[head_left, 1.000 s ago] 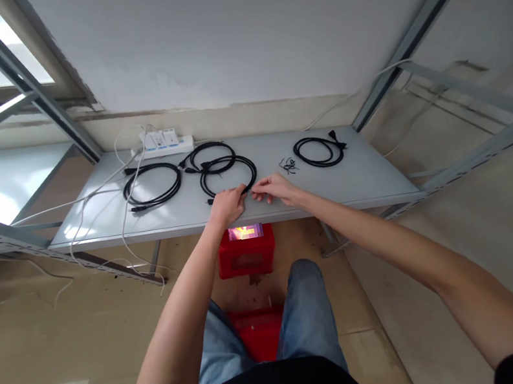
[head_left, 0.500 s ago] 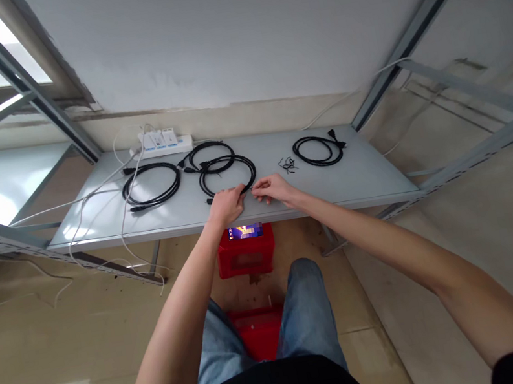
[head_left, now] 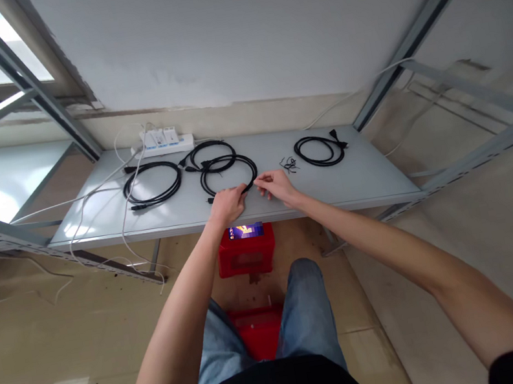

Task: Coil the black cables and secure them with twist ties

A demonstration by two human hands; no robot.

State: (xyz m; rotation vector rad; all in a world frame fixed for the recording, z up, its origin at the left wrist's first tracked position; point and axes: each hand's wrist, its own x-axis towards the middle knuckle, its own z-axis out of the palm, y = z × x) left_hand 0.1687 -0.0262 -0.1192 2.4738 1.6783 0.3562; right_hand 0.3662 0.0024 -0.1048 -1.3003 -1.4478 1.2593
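A black coiled cable (head_left: 227, 172) lies at the middle of the grey shelf (head_left: 372, 176). My left hand (head_left: 227, 203) is closed on the near side of this coil. Just right of it, my right hand (head_left: 276, 185) pinches something small and thin at the coil's edge; I cannot make out what it is. A small pile of black twist ties (head_left: 288, 164) lies just beyond my right hand.
Another black coil (head_left: 153, 184) lies to the left, a third (head_left: 210, 155) behind the middle one, and one more (head_left: 321, 150) to the right. A white power strip (head_left: 162, 143) with white leads sits at the back. Red stools (head_left: 246, 256) stand under the shelf.
My right hand has shifted slightly up and right by the coil's edge. My left hand stays on the coil.
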